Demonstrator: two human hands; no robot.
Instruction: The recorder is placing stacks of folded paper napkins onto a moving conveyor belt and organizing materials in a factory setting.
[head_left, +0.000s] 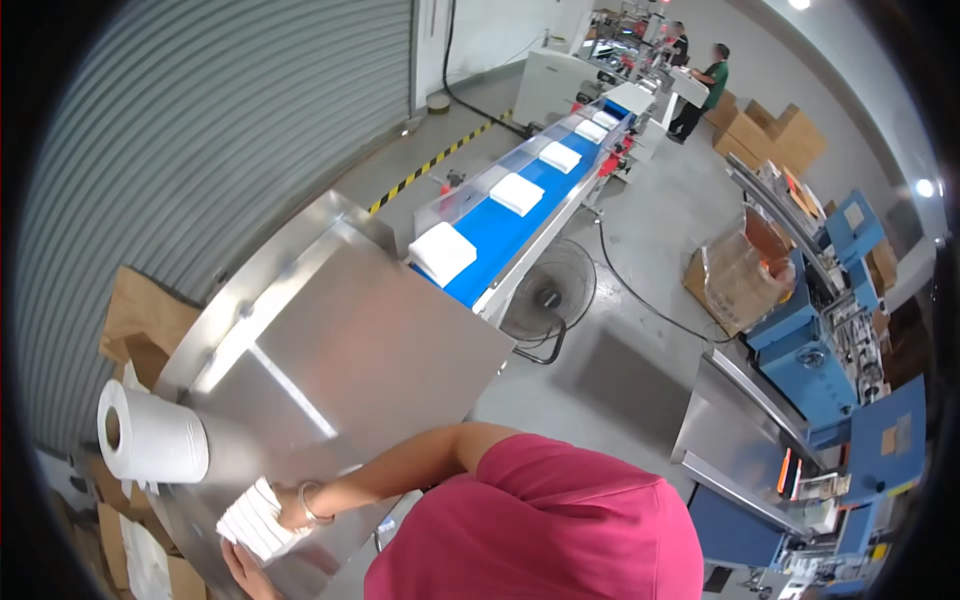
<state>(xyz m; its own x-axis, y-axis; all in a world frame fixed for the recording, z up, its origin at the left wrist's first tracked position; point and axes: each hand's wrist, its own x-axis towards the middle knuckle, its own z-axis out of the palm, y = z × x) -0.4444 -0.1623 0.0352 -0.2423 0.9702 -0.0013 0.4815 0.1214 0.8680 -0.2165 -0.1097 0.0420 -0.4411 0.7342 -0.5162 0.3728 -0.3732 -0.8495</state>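
A stack of folded white sheets with thin dark lines between its layers [258, 522] is at the near left of the steel table [390, 345]. My right hand [292, 508], with a bracelet at the wrist, reaches across from the right and is closed on the stack's right side. At the stack's near edge is my left hand [243, 570], its fingers against the side; the lower part of that hand runs out of view. Just beyond the stack, a large white roll [165, 440] with a brown core lies on the table's left side.
A blue conveyor belt [478, 285] meets the table's far edge and carries several white folded packs [517, 194]. Under it stands a floor fan [547, 298]. Cardboard boxes [180, 578] sit at the lower left. Blue machinery [815, 355] lines the right; two people work far back.
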